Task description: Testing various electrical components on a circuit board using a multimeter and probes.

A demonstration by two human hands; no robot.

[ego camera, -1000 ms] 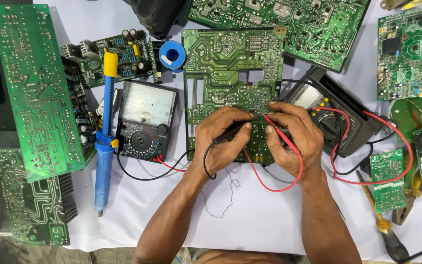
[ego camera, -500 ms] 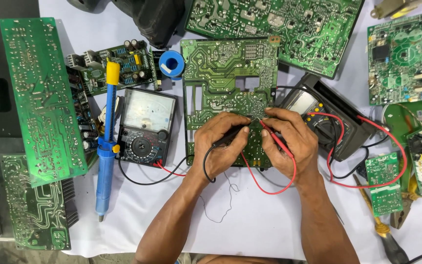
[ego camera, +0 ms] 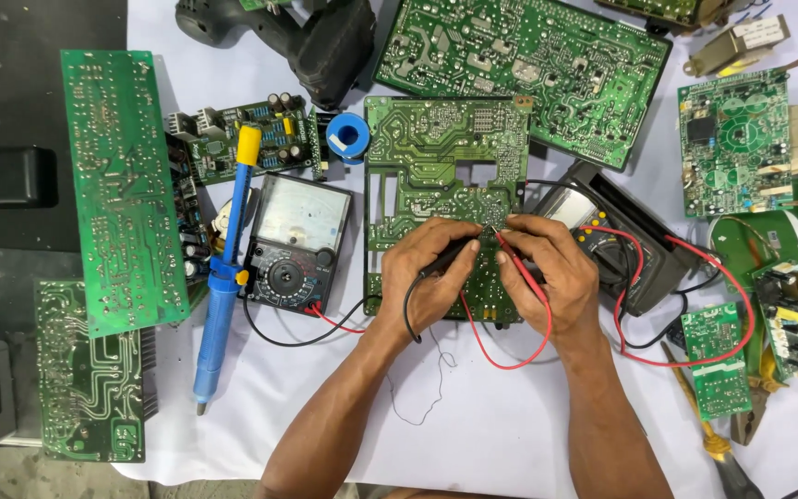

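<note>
A green circuit board (ego camera: 436, 157) lies solder-side up in the middle of the white-covered table. My left hand (ego camera: 431, 277) is shut on a black test probe (ego camera: 450, 257), its tip touching the board. My right hand (ego camera: 551, 277) is shut on a red test probe (ego camera: 513, 256), its tip set beside the black one near the board's lower middle. Red and black leads (ego camera: 510, 356) loop from the probes toward a dark digital multimeter (ego camera: 621, 240) to the right of my hands.
An analog multimeter (ego camera: 293, 245) and a blue desoldering pump (ego camera: 223, 286) lie left of the board. A solder spool (ego camera: 348, 137), several other green boards (ego camera: 122, 185) and a black power tool (ego camera: 325, 42) surround it. Small boards and pliers (ego camera: 713, 448) lie right.
The view has shifted so everything sits slightly lower and to the right in frame. My hands stay on the board with both probes, the tips barely moving.
</note>
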